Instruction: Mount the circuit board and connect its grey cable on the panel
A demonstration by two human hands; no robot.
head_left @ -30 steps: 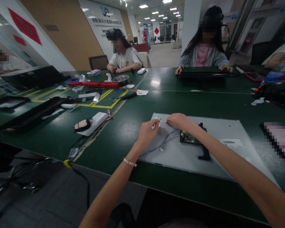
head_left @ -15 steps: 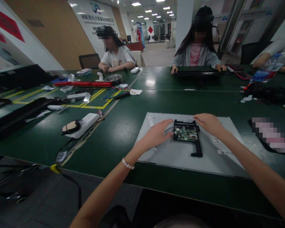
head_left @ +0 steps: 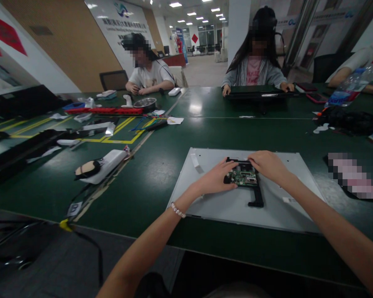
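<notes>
A green circuit board (head_left: 243, 178) sits in a black plastic frame (head_left: 258, 196), which lies on a light grey metal panel (head_left: 217, 209). The frame has an arm that extends toward me at its lower right. My left hand (head_left: 216, 177) has its fingers spread over the left edge of the frame and board. At the top right corner of the frame, my right hand (head_left: 267, 165) has its fingertips pressed together; what they grip, if anything, is hidden behind them.
Across the green table (head_left: 136, 169) two people sit, one with hands on a dark panel (head_left: 264, 93). A white device (head_left: 105, 165) with cables lies left, a phone-like object (head_left: 354, 176) right. Bottles (head_left: 345, 91) and a black bundle (head_left: 348, 120) are at far right.
My left hand has moved right, onto the left side of the black frame. My right hand has shifted slightly left at the frame's top right corner. The view has shifted a little.
</notes>
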